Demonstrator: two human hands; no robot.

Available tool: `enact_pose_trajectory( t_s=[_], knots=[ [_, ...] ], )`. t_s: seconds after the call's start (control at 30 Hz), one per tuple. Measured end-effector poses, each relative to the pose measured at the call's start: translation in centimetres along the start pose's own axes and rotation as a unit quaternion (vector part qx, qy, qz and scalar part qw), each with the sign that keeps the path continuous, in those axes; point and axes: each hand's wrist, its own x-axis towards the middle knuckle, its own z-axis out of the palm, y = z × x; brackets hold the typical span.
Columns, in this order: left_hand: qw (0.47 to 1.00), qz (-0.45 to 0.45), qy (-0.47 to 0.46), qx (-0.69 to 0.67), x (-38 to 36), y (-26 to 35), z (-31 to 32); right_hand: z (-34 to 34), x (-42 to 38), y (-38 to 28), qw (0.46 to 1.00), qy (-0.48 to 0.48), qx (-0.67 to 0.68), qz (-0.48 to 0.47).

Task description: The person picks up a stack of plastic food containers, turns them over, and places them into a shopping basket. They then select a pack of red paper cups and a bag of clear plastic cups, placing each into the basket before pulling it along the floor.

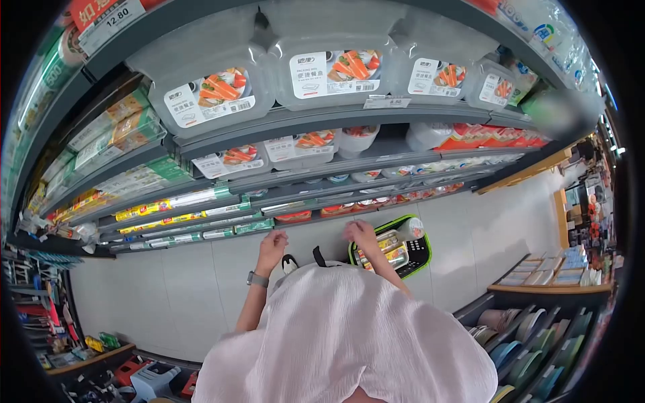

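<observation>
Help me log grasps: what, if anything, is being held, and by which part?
Nothing visible is held: left hand and right hand both look empty.

Store aisle. Grey multi-tier shelving [316, 116] at 12 o'clock, arcing from 10 to 2. Pale grey tile floor [191, 282] mid-frame, thin seams, faint sheen. Wood-edged display shelf [551, 289] at 4 o'clock, dark dish rack [537, 349] just below it. Low wood-edged display [87, 360] at 8 o'clock, blue-grey plastic stool [154, 381] near 7. White lights [609, 91] at 2 o'clock.
</observation>
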Motion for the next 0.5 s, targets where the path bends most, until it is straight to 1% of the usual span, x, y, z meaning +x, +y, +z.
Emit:
enact_pose_trajectory(
  t_s=[0.03,0.07,0.1,0.13,0.23,0.3,0.37,0.4,0.43,0.47,0.5],
  knots=[
    [0.996,0.026,0.011,-0.088,0.3,1.9,-0.1,0.6,0.2,-1.6,1.0,0.002,0.001,0.0],
    [0.983,0.053,0.012,-0.175,1.0,3.7,-0.3,1.0,0.0,-3.5,0.999,0.013,-0.01,-0.032],
    [0.983,0.053,0.005,-0.174,1.4,5.0,-0.4,1.1,-0.1,-4.9,0.998,0.019,-0.023,-0.061],
    [0.98,0.068,0.012,-0.186,1.7,6.1,-0.6,1.3,-0.1,-5.9,0.998,0.026,-0.021,-0.059],
    [0.975,0.086,0.029,-0.201,1.7,10.1,-1.0,2.2,0.3,-8.0,0.991,0.024,0.01,-0.133],
    [0.973,0.089,0.046,-0.207,1.4,12.3,-1.4,2.6,0.1,-9.7,0.989,0.023,0.02,-0.145],
    [0.963,0.09,0.039,-0.25,1.1,13.7,-2.0,3.0,0.0,-11.5,0.987,0.017,0.028,-0.156],
    [0.963,0.089,0.045,-0.25,0.9,14.6,-2.2,3.1,0.1,-12.2,0.983,0.028,0.026,-0.178],
    [0.949,0.078,0.036,-0.303,0.7,15.4,-2.3,3.3,0.2,-12.9,0.979,0.038,0.025,-0.199],
    [0.932,0.068,0.028,-0.356,0.6,16.2,-2.5,3.4,0.4,-13.8,0.979,0.032,0.025,-0.2],
    [0.932,0.068,0.034,-0.355,0.6,16.9,-2.6,3.5,0.5,-14.6,0.972,0.053,0.018,-0.227]
  ],
)
